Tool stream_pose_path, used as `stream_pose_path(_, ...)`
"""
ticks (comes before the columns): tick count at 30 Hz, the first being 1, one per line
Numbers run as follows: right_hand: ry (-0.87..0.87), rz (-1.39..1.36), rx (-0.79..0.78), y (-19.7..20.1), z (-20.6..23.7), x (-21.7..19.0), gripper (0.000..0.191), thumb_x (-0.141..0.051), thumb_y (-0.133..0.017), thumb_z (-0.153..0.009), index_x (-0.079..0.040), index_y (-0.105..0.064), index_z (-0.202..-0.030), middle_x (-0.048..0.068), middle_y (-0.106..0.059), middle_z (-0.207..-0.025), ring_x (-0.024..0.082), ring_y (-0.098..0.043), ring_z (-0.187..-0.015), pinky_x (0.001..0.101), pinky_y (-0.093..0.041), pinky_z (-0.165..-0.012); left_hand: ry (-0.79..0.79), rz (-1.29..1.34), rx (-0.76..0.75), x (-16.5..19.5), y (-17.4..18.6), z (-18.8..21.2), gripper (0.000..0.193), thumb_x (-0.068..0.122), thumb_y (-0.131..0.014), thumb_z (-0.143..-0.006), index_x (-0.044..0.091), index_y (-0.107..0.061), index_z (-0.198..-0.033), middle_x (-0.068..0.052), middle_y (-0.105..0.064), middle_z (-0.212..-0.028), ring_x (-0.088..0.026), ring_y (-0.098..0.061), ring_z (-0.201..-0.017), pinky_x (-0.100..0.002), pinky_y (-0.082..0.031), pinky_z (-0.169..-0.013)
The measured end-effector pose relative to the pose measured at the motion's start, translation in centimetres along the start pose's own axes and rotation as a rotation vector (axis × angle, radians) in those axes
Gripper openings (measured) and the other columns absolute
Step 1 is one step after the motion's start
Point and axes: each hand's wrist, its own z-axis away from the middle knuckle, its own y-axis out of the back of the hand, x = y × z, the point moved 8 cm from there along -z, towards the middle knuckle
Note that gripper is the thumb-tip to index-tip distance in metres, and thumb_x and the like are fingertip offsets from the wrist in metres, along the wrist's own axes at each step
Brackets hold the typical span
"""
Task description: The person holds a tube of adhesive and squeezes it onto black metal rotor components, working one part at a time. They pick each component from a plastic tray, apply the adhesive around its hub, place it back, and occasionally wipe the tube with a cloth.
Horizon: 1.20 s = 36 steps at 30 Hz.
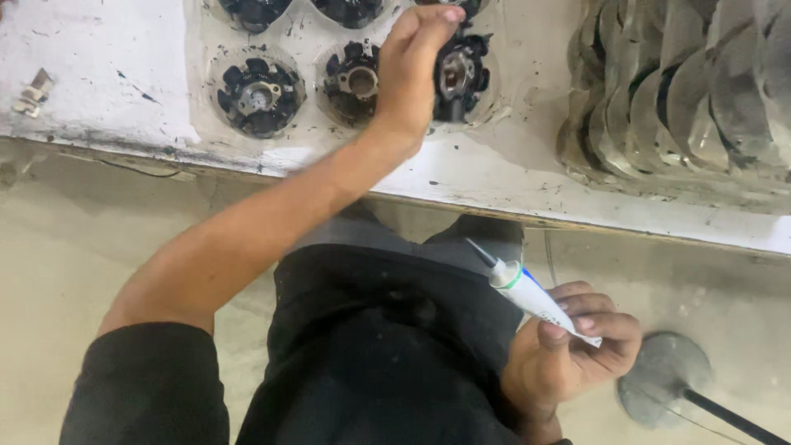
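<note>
A black wound part [460, 76], seated in a white tray [198, 99] on the desk [99, 74], is pinched narrowly by the left hand [416, 70]. A white nozzled tube [527, 292] is enclosed by the right hand [568, 350], well below and right of that grip. Stacked grey metal discs [684, 91] are seen to the right of the left grip.

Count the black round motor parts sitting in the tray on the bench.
6 show: three in the near row, left, middle and one under the left hand at; three cut off by the top edge. More may lie beyond.
</note>
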Motion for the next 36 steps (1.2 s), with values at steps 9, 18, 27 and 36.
stream_pose_path(9, -0.178, -0.216, 0.03, 1.3, -0.3, 1.2, 0.031, -0.004, -0.083, -0.097, -0.008, -0.052, -0.1, 0.007, -0.059, -0.087, 0.015, -0.053, -0.079, 0.0278, -0.044, -0.079, -0.316, -1.357, -0.67, -0.1, -5.0, -2.7, 0.019, 0.012, -0.074, -0.074, 0.008, -0.077, -0.092, -0.015, -0.072, -0.09, -0.036, -0.067, -0.091, -0.045, -0.054, -0.078)
stream_pose_path(18, -0.815, -0.749, 0.2, 2.3, 1.3, 7.8, 0.045, -0.015, -0.08, -0.091, -0.009, -0.062, -0.131, 0.008, -0.064, -0.115, 0.017, -0.058, -0.099, 0.0261, -0.049, -0.079, -0.479, -1.644, -0.35, -1.4, -4.4, -6.7, 0.046, 0.048, -0.072, -0.091, 0.001, -0.076, -0.091, -0.029, -0.062, -0.113, -0.044, -0.049, -0.118, -0.061, -0.036, -0.102)
stream_pose_path(27, -0.914, -0.867, 0.144, 2.7, 2.7, 10.1, 0.05, -0.022, -0.083, -0.089, -0.004, -0.061, -0.129, 0.008, -0.062, -0.129, 0.018, -0.056, -0.105, 0.022, -0.052, -0.084, 0.143, -0.923, -0.387, 3.0, -2.1, -2.4, 0.044, 0.047, -0.069, -0.095, 0.007, -0.066, -0.112, -0.024, -0.065, -0.107, -0.036, -0.064, -0.096, -0.05, -0.053, -0.086)
stream_pose_path(36, -0.553, -0.402, 0.033, 1.6, 1.6, 6.0, 0.032, -0.007, -0.082, -0.095, -0.009, -0.054, -0.108, 0.007, -0.06, -0.106, 0.02, -0.058, -0.101, 0.0348, -0.052, -0.1, 0.201, 0.771, -0.203, 12.2, -0.9, 10.6, 0.076, 0.023, -0.081, -0.079, 0.013, -0.047, -0.146, -0.018, -0.043, -0.16, -0.032, -0.049, -0.145, -0.046, -0.036, -0.126)
